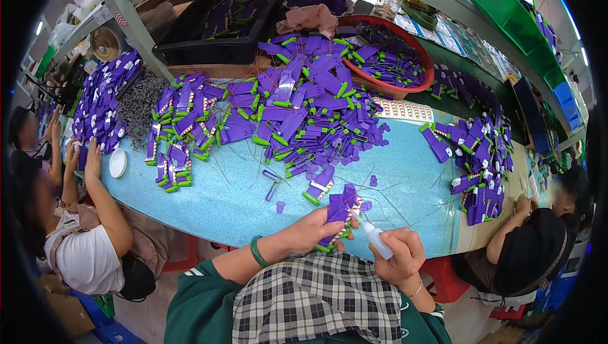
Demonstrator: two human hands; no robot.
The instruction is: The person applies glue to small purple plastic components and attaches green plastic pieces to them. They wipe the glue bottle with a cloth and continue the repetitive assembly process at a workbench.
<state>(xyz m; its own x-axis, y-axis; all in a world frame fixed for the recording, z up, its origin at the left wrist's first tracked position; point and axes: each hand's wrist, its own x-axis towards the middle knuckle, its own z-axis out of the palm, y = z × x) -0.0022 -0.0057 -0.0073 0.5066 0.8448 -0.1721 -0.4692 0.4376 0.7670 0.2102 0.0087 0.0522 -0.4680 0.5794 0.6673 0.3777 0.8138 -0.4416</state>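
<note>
My left hand (309, 231) grips a purple plastic part (340, 211) with a green end and a red-and-white striped strip, held just over the table's near edge. Closed around a small translucent squeeze bottle (377, 240), my right hand (400, 254) tilts its nozzle toward that part; whether the tip touches it I cannot tell. Just beyond lies a similar purple and green part (318, 185), with small loose purple pieces (280, 207) nearby. A large heap of purple and green parts (304, 109) spreads over the blue tabletop (234, 217) beyond my hands.
Behind the heap stand a red basin (429, 78) and a black tray (221, 51), both holding purple parts. More parts pile up on the right (484, 173). A white round lid (118, 163) lies at left. Co-workers sit at both sides. A metal shelf frame (130, 21) rises overhead.
</note>
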